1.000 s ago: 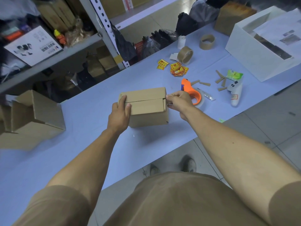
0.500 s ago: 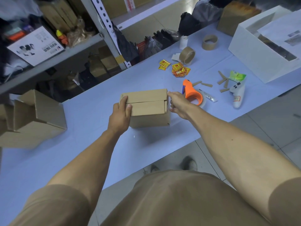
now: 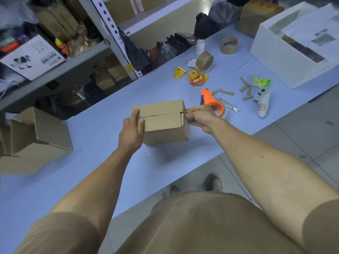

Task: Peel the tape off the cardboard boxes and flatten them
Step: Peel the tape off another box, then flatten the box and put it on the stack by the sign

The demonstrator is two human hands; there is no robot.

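Right hand (image 3: 200, 117): fingers (image 3: 190, 114) curled and pinched together at the right end of the cardboard box (image 3: 161, 121), right at the top seam. Looks like a tape end in the pinch, but tape is too thin and clear to confirm. Left hand (image 3: 132, 132): fingers laid flat over the box's left top edge, thumb on the near flap, pressing it down to steady it.

Box sits upright mid-bench (image 3: 95, 143), near the front edge, top flaps closed with one seam running left to right.

Just behind the right hand: orange tape dispenser (image 3: 211, 102) lying on the bench, partly hidden by the knuckles. Right of it, a white handheld controller (image 3: 262, 103) with a green packet (image 3: 261, 82) at its top end, and short cardboard strips (image 3: 245, 88) scattered beside them. Further back: pile of yellow-red stickers (image 3: 197, 77), brown tape roll (image 3: 204, 60), an empty tape core (image 3: 229, 45), small white roll (image 3: 200, 45). White open-top box (image 3: 282, 55) at far right with paper sheets over it.

Far left of bench: more cardboard boxes (image 3: 36, 142), bunched together and tilted. Metal shelving (image 3: 102, 21) behind the bench, packed with cartons and bags.
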